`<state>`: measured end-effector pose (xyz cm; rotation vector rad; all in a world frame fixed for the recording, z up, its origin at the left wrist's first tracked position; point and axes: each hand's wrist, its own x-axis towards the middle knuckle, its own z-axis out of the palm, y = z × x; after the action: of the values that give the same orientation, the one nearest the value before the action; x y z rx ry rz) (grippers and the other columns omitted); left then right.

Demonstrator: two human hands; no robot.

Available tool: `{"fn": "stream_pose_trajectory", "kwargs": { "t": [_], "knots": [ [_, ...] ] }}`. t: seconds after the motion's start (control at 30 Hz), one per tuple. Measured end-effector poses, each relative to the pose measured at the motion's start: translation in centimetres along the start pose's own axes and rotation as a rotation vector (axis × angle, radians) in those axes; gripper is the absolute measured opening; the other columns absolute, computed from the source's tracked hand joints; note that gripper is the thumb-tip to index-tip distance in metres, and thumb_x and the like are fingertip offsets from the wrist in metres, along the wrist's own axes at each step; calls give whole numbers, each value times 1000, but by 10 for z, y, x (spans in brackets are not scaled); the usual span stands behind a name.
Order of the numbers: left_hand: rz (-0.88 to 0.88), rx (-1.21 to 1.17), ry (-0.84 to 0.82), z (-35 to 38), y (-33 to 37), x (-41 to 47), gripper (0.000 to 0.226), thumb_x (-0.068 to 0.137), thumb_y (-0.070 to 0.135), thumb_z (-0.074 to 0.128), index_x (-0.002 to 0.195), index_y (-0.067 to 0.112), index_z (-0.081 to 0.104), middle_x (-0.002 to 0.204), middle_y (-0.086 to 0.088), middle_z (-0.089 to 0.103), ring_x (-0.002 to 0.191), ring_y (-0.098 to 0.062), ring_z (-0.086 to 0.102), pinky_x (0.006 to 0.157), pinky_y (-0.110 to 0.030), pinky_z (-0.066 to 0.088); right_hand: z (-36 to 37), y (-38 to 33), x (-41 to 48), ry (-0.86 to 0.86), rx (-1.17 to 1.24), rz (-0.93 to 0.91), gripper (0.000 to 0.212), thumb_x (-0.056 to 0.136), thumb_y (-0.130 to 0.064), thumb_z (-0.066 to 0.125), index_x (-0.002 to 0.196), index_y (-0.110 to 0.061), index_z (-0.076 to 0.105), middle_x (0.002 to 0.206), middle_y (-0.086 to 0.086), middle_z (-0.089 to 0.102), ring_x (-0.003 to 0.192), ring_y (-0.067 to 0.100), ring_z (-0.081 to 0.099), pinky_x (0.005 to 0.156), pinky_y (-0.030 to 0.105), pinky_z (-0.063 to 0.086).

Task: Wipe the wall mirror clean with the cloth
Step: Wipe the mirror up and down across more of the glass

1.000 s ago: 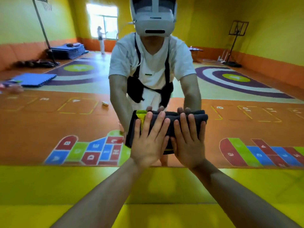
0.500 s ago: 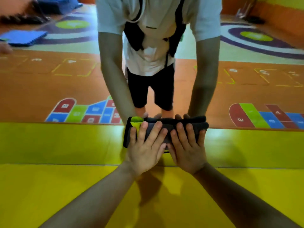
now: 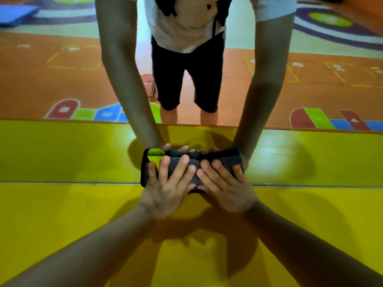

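The folded dark cloth (image 3: 227, 157) is being pressed flat against the wall mirror (image 3: 310, 90), low down, just above the line where the glass is meeting the yellow floor (image 3: 83, 224). It is being pushed by the left hand (image 3: 165, 189) and the right hand (image 3: 223, 189) side by side, fingers spread and straight on the fabric, not curled round it; probably the pressure is being shared this way over the whole cloth. Compared with half a second ago, the cloth is being found lower on the glass, while the placing of the hands is being kept the same.
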<state>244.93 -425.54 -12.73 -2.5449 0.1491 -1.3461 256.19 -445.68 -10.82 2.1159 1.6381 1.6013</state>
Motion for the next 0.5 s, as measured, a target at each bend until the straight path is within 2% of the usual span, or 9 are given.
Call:
{"fn": "stream_pose_trajectory", "kwargs": {
  "t": [0.17, 0.27, 0.33, 0.4, 0.5],
  "knots": [
    [-67, -44, -28, 6, 42, 23, 82, 100, 46, 47, 161, 2, 12, 169, -25, -10, 151, -55, -16, 118, -73, -11, -12, 23, -23, -39, 2, 26, 82, 100, -44, 58, 165, -14, 17, 174, 6, 6, 160, 21, 6, 129, 44, 2],
    [-69, -59, -38, 11, 67, 38, 86, 100, 47, 44, 163, 4, 3, 170, -22, -11, 152, -53, -15, 119, -73, -7, -19, 47, -41, -57, -1, 17, 72, 104, -39, 45, 165, -15, 14, 174, 6, 4, 160, 21, 6, 129, 44, 1],
    [-70, -44, -34, 11, 71, 45, 87, 101, 48, 43, 163, 4, 0, 170, -22, -9, 153, -53, -11, 119, -73, -3, -23, 57, -39, -66, 9, 15, 75, 103, -37, 46, 166, -16, 12, 174, 4, 2, 160, 19, 6, 129, 43, 0],
    [-87, -36, -23, 5, 69, 59, 87, 100, 49, 43, 163, 5, 0, 171, -20, -9, 153, -52, -10, 120, -71, -5, -30, 62, -26, -51, 31, 68, 75, 101, -29, 47, 166, -17, 11, 174, 2, 3, 160, 18, 7, 129, 44, 1],
    [-109, -70, 12, -20, 61, 105, 81, 103, 48, 36, 163, 8, -1, 171, -17, -11, 154, -49, -13, 121, -66, -11, -47, 80, 5, 19, 70, 185, 63, 106, -25, 39, 165, -17, 18, 172, 4, 14, 159, 21, 15, 129, 49, 7]
  ]
}}
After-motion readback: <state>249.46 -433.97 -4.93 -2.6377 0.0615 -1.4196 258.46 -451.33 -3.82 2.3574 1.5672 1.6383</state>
